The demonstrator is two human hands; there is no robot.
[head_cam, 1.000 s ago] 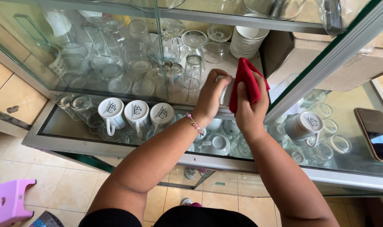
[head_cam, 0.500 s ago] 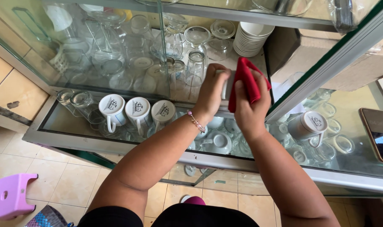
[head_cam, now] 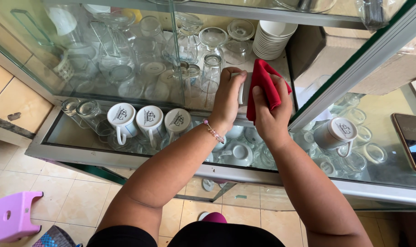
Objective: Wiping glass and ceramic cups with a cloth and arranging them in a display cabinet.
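Item: white mug (head_cam: 241, 88), held at the open front of a glass cabinet (head_cam: 308, 105), above the shelf edge and in front of the upturned clear glasses (head_cam: 211, 68).

Left hand (head_cam: 226, 103): grip wrapped round the mug's side, fingers curled over it. Beaded bracelet (head_cam: 213, 132) at the wrist.

Right hand (head_cam: 272, 114): grip pinching a red cloth (head_cam: 263, 84), which is pressed against the mug's right side; most of the mug is hidden between hands and cloth, so whether the cloth reaches inside it cannot be told.

Change over the last second: both hands and the mug have risen slightly toward the shelf, and the cloth has shifted a little across the mug. The holds themselves are unchanged, which reads as wiping under way.

Nearby: three white mugs (head_cam: 149, 120) upside down on the lower shelf; stack of white saucers (head_cam: 269, 43) behind; phone (head_cam: 411, 137) on the glass at right; pink stool (head_cam: 11, 222) on the tiled floor.
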